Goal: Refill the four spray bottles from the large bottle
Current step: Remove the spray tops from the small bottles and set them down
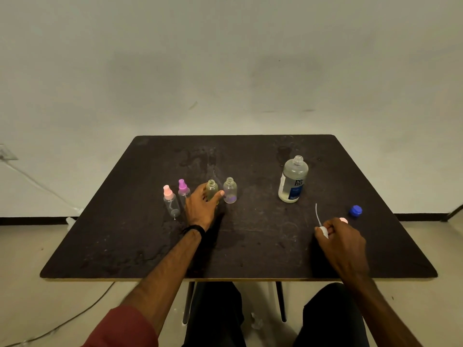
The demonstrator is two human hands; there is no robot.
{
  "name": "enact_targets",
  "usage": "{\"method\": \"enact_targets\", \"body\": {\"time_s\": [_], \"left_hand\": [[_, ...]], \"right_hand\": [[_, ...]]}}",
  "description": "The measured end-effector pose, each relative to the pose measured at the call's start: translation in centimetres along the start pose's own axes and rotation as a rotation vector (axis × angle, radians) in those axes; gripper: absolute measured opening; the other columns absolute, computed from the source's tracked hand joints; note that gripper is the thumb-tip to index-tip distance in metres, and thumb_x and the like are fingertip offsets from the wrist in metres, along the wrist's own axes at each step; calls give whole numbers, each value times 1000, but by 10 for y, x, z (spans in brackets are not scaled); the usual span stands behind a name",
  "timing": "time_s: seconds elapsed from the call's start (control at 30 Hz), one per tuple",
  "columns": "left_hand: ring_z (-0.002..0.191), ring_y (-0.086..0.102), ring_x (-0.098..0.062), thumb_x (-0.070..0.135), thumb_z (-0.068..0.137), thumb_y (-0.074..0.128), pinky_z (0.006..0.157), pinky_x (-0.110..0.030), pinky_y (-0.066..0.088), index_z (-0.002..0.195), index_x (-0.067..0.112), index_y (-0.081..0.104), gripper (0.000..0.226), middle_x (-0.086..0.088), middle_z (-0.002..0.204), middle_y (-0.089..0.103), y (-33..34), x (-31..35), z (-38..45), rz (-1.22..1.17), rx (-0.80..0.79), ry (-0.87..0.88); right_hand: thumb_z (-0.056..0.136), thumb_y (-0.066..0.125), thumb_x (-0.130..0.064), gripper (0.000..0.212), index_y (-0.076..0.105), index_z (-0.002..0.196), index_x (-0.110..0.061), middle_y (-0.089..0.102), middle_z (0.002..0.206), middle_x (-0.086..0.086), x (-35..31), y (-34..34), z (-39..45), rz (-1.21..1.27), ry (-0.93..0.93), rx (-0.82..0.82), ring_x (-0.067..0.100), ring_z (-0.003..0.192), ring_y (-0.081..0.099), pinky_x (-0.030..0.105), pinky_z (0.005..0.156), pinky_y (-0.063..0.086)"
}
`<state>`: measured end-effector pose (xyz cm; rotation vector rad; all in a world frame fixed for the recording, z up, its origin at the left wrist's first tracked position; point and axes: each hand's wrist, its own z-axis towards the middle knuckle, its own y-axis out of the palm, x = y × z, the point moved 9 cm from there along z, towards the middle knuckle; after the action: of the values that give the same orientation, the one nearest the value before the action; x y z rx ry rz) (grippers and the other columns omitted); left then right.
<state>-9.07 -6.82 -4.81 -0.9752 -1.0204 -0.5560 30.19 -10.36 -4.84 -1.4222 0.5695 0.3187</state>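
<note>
Large bottle (292, 180) upright, beyond right hand (342, 242)

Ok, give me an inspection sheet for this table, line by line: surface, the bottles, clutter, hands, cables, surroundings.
Surface: dark table, scuffed, with faint marks.
Job's things: large bottle upright, uncapped; four small bottles in a row: pink-topped bottle and purple-topped bottle closed, yellowish bottle and clear bottle open.
Clutter: blue cap on the table's right side; a pink cap behind the right hand.
Hands: left hand grips the yellowish bottle; right hand pinches a white spray top with its dip tube.
Cables: a cord along the wall, another cord on the floor.
Surroundings: plain wall, wall outlet.
</note>
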Motion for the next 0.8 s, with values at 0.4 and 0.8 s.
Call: {"method": "enact_targets", "body": {"time_s": [0.4, 0.8], "left_hand": [[100, 69, -15, 32, 77, 85, 91, -34, 57, 119, 19, 66, 48, 7, 103, 72, 1, -10, -4, 14, -10, -58], [101, 68, -12, 27, 75, 87, 90, -29, 55, 117, 17, 67, 48, 5, 108, 73, 0, -12, -10, 5, 14, -78]], "right_hand": [[88, 69, -38, 23, 54, 92, -21, 58, 78, -4, -7, -4, 0, -24, -59, 66, 7, 68, 53, 25, 59, 42], [90, 65, -39, 24, 52, 83, -20, 55, 69, -1, -13, -12, -7, -13, -60, 70, 11, 62, 54, 24, 54, 40]]}}
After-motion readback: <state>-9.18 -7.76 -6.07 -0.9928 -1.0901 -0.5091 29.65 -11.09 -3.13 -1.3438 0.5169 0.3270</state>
